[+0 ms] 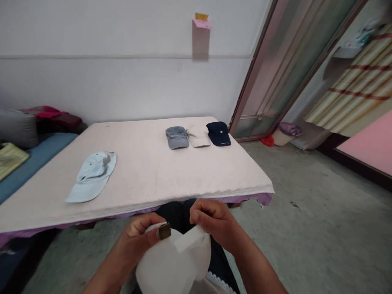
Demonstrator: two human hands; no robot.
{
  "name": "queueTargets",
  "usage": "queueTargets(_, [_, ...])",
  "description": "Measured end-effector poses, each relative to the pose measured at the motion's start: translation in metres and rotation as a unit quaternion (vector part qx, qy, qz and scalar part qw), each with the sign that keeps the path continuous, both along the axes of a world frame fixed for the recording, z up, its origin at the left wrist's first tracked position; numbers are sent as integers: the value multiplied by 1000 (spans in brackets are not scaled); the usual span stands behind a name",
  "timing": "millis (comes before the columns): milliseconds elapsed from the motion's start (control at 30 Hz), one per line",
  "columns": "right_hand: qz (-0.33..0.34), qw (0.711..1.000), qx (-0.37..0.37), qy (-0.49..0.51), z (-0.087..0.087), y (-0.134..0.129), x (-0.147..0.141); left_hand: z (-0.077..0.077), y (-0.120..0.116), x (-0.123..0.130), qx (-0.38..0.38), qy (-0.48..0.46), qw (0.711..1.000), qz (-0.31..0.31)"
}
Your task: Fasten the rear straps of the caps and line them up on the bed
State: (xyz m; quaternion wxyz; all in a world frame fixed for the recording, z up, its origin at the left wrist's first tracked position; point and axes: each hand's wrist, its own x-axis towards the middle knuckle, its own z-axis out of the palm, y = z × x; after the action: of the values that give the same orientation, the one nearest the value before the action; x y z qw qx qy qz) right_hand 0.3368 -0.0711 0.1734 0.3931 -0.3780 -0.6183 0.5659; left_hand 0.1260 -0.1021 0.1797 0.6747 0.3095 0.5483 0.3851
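Observation:
Low in the head view, a white cap (171,265) is held above my lap, its shape partly cut off by the lower edge. My left hand (143,237) pinches its upper left edge, with a small brown patch at the fingertips. On the other side my right hand (212,222) has its fingers closed on a pale strap at the cap's upper right. A light blue cap (94,175) lies on the left of the pink-white bed cover (137,171). Near the wall sit a grey cap (177,137), a cream cap (199,136) and a navy cap (219,133), side by side.
Behind the bed stands a white wall with a pink paper holder (201,38). Grey and yellow cushions lie at the far left. To the right are a sliding door (269,69), a bin with a purple liner (286,134), and a striped curtain (358,85).

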Motion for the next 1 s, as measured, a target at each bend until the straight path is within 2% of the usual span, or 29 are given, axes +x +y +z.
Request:
queueTargets(67, [14, 1000, -3, 9, 0, -1, 0, -4, 0, -2, -5, -26, 1000, -4])
queueTargets(267, [137, 988, -47, 47, -2, -5, 3, -8, 0, -5, -9, -84, 996, 11])
queueTargets(433, [155, 986, -53, 27, -2, -5, 3, -7, -1, -4, -28, -90, 995, 21])
queueTargets(633, [187, 979, -38, 66, -4, -2, 2, -10, 0, -4, -27, -101, 994, 24])
queueTargets(700, [163, 981, -39, 100, -6, 0, 2, -9, 0, -4, -26, -103, 994, 32])
queueTargets(833, [72, 973, -71, 205, -15, 4, 1, -7, 0, -6, -20, -118, 992, 36])
queueTargets(1000, [22, 961, -90, 261, -21, 6, -7, -9, 0, -7, -18, -136, 990, 15])
